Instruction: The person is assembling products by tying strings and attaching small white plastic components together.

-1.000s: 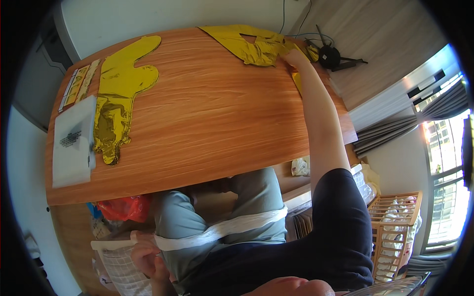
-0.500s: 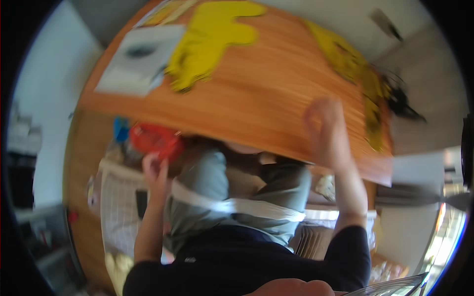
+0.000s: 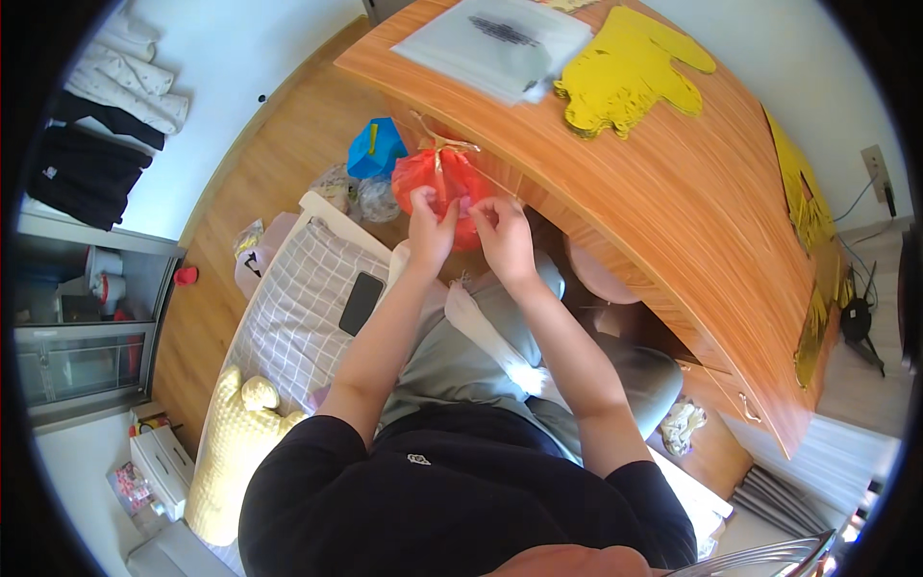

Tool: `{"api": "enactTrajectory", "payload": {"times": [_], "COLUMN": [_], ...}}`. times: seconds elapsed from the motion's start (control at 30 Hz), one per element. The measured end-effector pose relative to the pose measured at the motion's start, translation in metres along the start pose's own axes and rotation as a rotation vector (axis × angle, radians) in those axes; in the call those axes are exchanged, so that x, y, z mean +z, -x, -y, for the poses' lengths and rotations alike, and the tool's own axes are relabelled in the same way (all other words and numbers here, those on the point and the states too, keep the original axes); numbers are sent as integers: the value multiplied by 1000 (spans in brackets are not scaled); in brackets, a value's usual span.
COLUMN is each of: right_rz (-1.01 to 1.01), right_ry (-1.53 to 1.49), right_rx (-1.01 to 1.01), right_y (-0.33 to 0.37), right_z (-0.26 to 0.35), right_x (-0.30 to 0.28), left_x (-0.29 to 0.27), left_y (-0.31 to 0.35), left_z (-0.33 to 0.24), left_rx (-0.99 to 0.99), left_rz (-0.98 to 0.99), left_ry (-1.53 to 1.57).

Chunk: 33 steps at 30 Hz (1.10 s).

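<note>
A red plastic bag hangs at the front of the wooden desk, with gold strips round its top. In front of it, my left hand and my right hand are close together, fingertips pointing inward. Both hands have thumb and fingers pinched. A small pinkish piece shows between the fingertips; its kind and which hand grips it are unclear. Yellow cut-out sheets lie on the desk beside a clear plastic sleeve with a dark print.
Beside the red bag stand a blue container and a clear plastic bag. A black phone lies on the checked bedding at my left. A yellow plush lies nearer. Gold foil runs along the desk's right edge.
My view has turned to the left. My right hand has left the desktop and come beside my left hand in front of the red bag.
</note>
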State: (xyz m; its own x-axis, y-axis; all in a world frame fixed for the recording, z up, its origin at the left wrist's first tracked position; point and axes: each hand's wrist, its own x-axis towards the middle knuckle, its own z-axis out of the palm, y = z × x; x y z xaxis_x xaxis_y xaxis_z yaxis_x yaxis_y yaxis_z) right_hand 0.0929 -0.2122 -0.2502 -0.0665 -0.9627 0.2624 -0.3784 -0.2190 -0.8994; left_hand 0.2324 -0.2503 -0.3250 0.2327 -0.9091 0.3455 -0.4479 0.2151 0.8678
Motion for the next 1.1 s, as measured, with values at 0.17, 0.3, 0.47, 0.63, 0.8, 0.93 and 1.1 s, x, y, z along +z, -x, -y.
{"api": "enactTrajectory", "payload": {"times": [0.17,0.3,0.47,0.63,0.8,0.93,1.1], "right_rz": [-16,3,-8,178,332,460,570], "right_ry": [78,125,107,192,652,938,679], "right_rx": [-30,-80,-18,75,290,505,481], "right_y": [-25,-28,-3,83,195,267,274], "right_z": [-34,-39,-15,-10,-26,-35,-10], "right_x": [33,28,3,-88,-165,-199,-211], "left_x": [-13,-27,-43,-62,-79,-51,-13], "left_y": [3,9,22,49,84,105,131], "left_z": [3,3,7,-37,-67,-103,-95], "left_rx": [-5,-79,-175,122,434,655,872], "left_rz": [73,205,264,324,768,982,1242], "left_ry": [336,286,356,149,-39,-308,-437]}}
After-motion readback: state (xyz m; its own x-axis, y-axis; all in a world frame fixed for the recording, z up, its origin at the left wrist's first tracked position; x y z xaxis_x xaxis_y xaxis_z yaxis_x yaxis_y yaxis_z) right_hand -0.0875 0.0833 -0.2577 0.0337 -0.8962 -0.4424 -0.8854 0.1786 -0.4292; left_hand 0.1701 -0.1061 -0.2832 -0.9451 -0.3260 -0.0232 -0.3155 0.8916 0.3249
